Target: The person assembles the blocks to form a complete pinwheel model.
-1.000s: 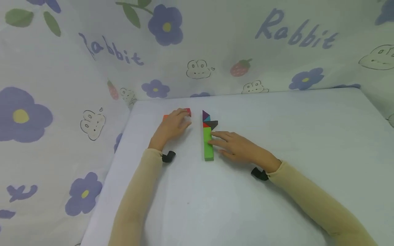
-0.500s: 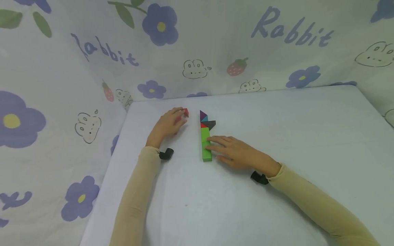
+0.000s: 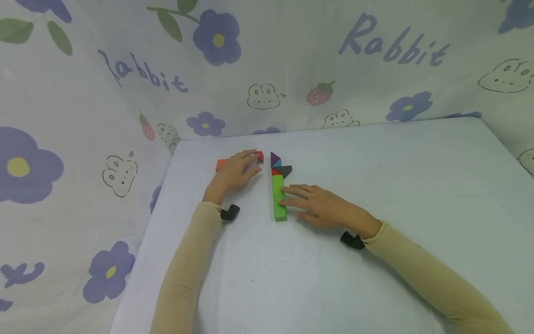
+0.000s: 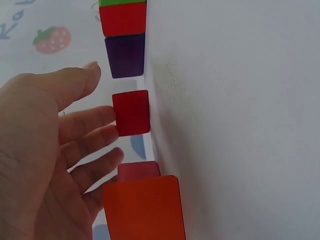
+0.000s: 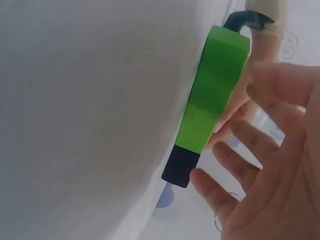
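Reaching over a white table (image 3: 317,287), a person's left hand (image 3: 235,171) is at a red block (image 4: 132,114); the right hand (image 3: 325,206) is beside two end-to-end green blocks (image 3: 279,209); both have loose, parted fingers.

“Rabbit” — purple lettering (image 3: 392,49), twice, on patterned cloth (image 3: 288,41)

Several blocks (image 3: 222,164) lie on the table (image 3: 396,171), left of a block row (image 3: 277,184).

Narrow gap between purple block (image 4: 125,56) and lone red block (image 4: 132,114)
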Demonstrator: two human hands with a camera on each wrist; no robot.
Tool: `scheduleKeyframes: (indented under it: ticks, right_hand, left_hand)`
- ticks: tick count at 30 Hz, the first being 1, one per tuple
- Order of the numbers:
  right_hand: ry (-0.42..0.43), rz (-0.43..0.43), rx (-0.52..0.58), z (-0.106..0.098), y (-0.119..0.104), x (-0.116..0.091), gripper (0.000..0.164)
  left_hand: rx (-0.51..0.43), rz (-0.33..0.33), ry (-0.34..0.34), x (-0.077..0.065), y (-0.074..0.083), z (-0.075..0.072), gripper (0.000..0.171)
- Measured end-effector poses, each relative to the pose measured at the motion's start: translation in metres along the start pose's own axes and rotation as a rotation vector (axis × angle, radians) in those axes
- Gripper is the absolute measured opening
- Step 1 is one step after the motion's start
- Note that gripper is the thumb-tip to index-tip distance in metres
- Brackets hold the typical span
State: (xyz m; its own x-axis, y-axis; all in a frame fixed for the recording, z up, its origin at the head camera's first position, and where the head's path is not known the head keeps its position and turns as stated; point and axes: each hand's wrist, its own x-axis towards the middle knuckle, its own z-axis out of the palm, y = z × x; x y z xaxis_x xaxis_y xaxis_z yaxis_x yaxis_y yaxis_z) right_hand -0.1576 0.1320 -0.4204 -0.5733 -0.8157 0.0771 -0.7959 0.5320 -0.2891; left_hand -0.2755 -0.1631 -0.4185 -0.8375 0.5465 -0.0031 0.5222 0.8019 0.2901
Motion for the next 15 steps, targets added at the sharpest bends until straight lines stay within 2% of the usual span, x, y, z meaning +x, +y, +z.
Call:
scheduleKeyframes:
  ticks: [15]
  right_hand:
    - [-0.013,-0.031,0.041,0.0002,-0.0009,0.001,0.052]
  left_hand:
    - [0.012,0.015,-0.018,0.0007,0.0079,0.001,0.045]
